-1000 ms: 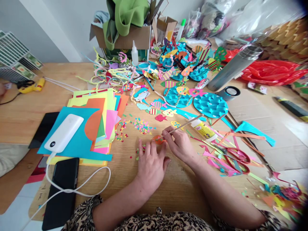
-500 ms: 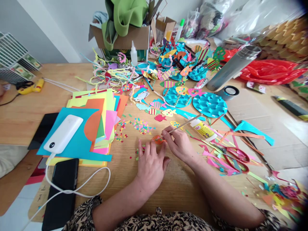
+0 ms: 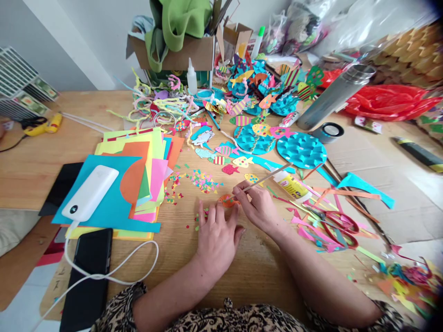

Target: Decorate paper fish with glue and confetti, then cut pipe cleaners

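Observation:
My right hand (image 3: pixel 259 208) pinches a thin wooden stick (image 3: pixel 268 177), its lower tip on a small orange paper fish (image 3: pixel 226 200). My left hand (image 3: pixel 218 230) lies palm down with fingers spread, fingertips at the near edge of the fish, which they partly cover. Beside the left fingers are small green and red paper dots (image 3: pixel 197 221). Just beyond lies a pile of tiny coloured paper bits (image 3: pixel 204 181). Finished-looking paper fish, such as a yellow spotted fish (image 3: pixel 243 161), lie farther back. A glue bottle (image 3: pixel 292 186) rests on its side right of the stick.
Left are stacked coloured papers (image 3: pixel 138 152) with a white power bank (image 3: pixel 92 193), its cable and a black phone (image 3: pixel 86 276). Red-handled scissors (image 3: pixel 341 223) lie among paper strips at right. Blue discs (image 3: pixel 301 150), a steel flask (image 3: pixel 335 97) and a cardboard box (image 3: pixel 187 53) stand behind.
Almost nothing differs. The stick's upper end has shifted very slightly, while both hands keep their places at the orange fish.

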